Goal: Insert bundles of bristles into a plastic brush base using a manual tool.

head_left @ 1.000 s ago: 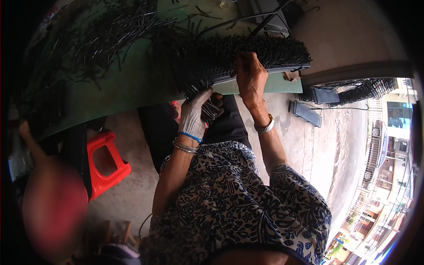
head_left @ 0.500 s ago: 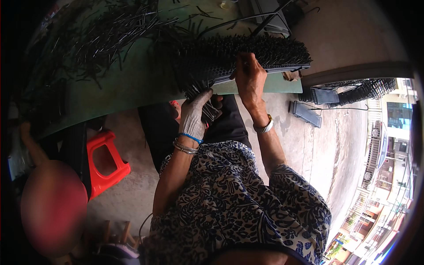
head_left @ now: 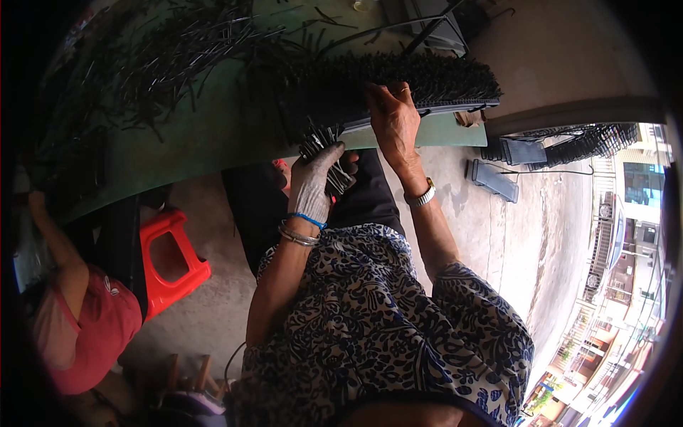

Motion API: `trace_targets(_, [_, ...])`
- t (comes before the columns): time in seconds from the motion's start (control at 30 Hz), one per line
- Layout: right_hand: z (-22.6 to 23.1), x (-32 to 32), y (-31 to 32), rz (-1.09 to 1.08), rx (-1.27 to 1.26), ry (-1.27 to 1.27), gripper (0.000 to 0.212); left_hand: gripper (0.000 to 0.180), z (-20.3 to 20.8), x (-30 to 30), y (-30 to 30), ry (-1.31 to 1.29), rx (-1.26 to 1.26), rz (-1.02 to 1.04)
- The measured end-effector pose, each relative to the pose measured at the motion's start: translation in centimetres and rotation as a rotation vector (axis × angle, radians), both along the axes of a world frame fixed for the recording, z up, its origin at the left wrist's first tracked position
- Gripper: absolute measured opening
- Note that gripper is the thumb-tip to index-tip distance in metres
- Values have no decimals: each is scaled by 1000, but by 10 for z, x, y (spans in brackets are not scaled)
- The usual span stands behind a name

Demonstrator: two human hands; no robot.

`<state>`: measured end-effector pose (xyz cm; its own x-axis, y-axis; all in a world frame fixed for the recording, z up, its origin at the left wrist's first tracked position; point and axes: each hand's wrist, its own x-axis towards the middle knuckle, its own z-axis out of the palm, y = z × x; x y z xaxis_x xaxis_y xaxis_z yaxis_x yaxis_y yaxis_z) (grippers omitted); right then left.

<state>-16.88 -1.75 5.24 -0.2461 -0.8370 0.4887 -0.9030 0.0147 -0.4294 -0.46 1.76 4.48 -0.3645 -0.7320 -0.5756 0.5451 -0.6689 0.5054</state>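
My left hand (head_left: 311,179), in a pale knit glove, is closed round a bundle of thin black strips (head_left: 321,137) just off the table's near edge. The strips' ends fan out above my thumb. In front of it lies a long black perforated base (head_left: 318,107) with dense black bristles (head_left: 448,77) standing along its far and right parts. My bare right hand (head_left: 397,127) is over the front of this base, fingers pinched together against it beside the bristles. Whatever is between those fingertips is hidden.
Loose black strips (head_left: 188,53) are heaped on the green table (head_left: 206,146). A bent metal rod stand (head_left: 427,35) is behind the base. A red stool (head_left: 174,249) and a person in a pink top (head_left: 103,327) are at left. Grey blocks (head_left: 492,181) lie on the floor at right.
My right hand has moved slightly left along the base, its fingers now lower against the surface. My left hand keeps its bundle in nearly the same place. The other person's arm has shifted.
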Motion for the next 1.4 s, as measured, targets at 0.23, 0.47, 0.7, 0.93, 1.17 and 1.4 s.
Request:
trace_targets(0.23, [-5, -1, 0, 6, -37, 12, 20, 21, 0, -2, 3, 2, -8, -10])
trace_targets(0.47, [0, 3, 3, 3, 58, 213, 21, 20, 1, -3, 3, 9, -6, -8])
trace_targets(0.7, [31, 12, 37, 397, 495, -768, 24, 21, 2, -5, 4, -26, -38, 11])
trace_targets(0.93, [20, 0, 41, 261, 282, -729, 10, 23, -19, -5, 1, -17, 5, -21])
trace_targets(1.17, [7, -11, 12, 92, -275, -176, 13, 23, -6, -5, 2, 103, 82, -55])
trace_targets(1.4, [2, -15, 7, 84, -231, -142, 11, 18, -6, -3, 2, 40, 13, -92])
